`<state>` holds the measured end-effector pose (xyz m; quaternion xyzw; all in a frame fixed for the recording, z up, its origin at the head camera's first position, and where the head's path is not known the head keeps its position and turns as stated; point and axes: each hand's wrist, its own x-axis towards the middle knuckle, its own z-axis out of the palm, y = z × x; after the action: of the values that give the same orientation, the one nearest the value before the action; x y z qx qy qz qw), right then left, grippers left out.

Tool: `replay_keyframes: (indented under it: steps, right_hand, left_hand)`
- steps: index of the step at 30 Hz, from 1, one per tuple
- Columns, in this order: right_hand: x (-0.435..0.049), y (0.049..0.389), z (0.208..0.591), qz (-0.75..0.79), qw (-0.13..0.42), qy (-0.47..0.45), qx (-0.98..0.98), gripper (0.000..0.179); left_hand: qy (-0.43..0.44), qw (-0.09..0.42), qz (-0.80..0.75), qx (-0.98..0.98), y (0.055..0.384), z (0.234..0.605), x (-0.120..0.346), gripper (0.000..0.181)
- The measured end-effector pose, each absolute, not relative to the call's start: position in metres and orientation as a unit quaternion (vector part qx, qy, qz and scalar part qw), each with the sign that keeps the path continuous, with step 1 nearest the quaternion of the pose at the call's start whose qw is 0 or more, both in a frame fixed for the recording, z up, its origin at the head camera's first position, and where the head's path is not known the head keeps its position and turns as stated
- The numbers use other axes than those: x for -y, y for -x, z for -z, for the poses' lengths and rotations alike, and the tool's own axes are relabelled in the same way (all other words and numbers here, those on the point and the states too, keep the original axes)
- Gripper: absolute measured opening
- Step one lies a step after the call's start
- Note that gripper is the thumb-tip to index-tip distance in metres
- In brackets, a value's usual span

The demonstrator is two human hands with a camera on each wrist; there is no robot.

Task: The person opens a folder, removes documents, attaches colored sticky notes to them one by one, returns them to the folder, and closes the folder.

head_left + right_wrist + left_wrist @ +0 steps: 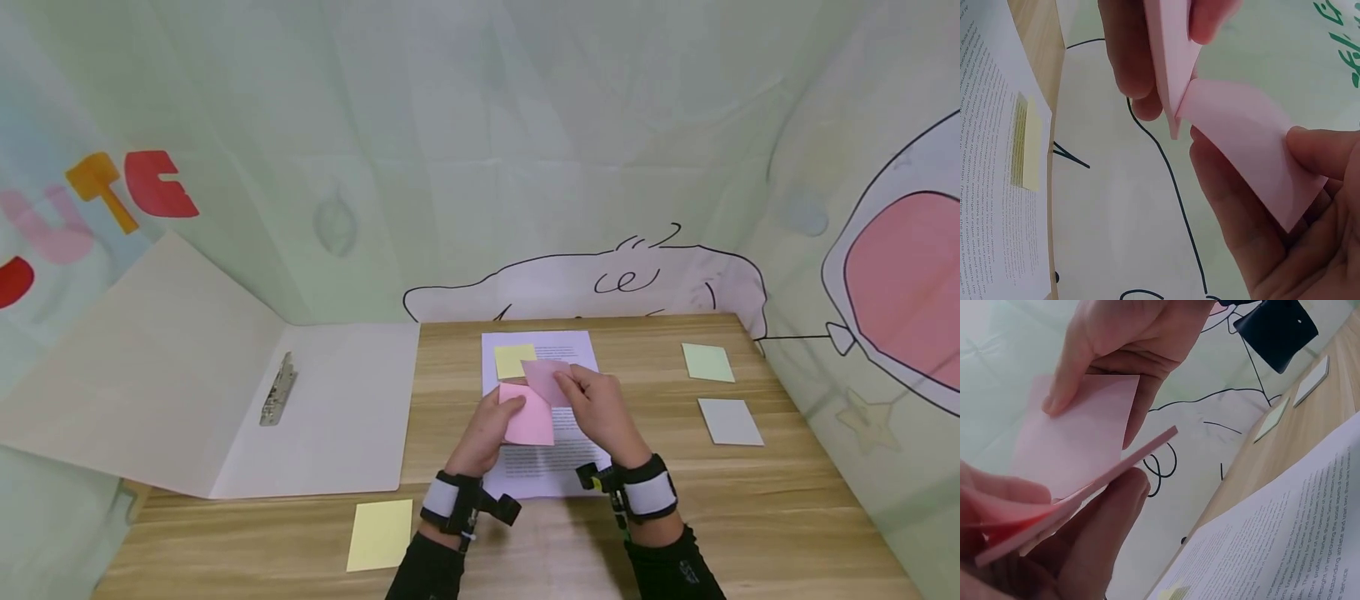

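Observation:
My left hand (480, 435) grips a pad of pink sticky notes (531, 419), thumb on its face and fingers behind. Between thumb and fingers, my right hand (602, 410) pinches a single pink sticky note (1244, 125). In the right wrist view that sheet bends away from the pad, its far edge right at the pad's end. Both hands are raised over a printed sheet of paper (551, 479). On the upper part of that sheet sits a yellow sticky note (513, 361), partly behind the pink ones in the head view.
An open white folder (348, 417) with a metal clip (278, 392) lies at the left. Nearer me is a yellow pad (380, 535). On the right of the wooden table (780, 517) lie a green pad (708, 362) and a white pad (731, 422). A printed curtain hangs behind.

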<state>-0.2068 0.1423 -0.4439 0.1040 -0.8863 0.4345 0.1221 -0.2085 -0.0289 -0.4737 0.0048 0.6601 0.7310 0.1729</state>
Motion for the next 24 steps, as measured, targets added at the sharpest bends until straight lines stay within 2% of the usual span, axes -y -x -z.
replay_keyframes:
  steps: [7, 17, 19, 24]
  right_hand:
    - [-0.142, 0.206, 0.441, -0.433, 0.123, -0.104, 0.887, 0.028]
    - [-0.151, 0.206, 0.439, -0.435, 0.133, -0.078, 0.887, 0.032]
    - [-0.152, 0.206, 0.438, -0.431, 0.127, -0.078, 0.890, 0.033]
    - [-0.152, 0.206, 0.439, -0.410, 0.108, -0.100, 0.900, 0.035]
  left_hand:
    - [-0.011, 0.153, -0.708, -0.689, 0.206, 0.475, 0.030, 0.036]
    - [-0.032, 0.072, -0.610, -0.789, 0.206, 0.477, 0.035, 0.031]
    - [-0.035, 0.073, -0.593, -0.801, 0.204, 0.474, 0.043, 0.032]
    - [-0.064, 0.130, -0.594, -0.791, 0.194, 0.471, 0.073, 0.033]
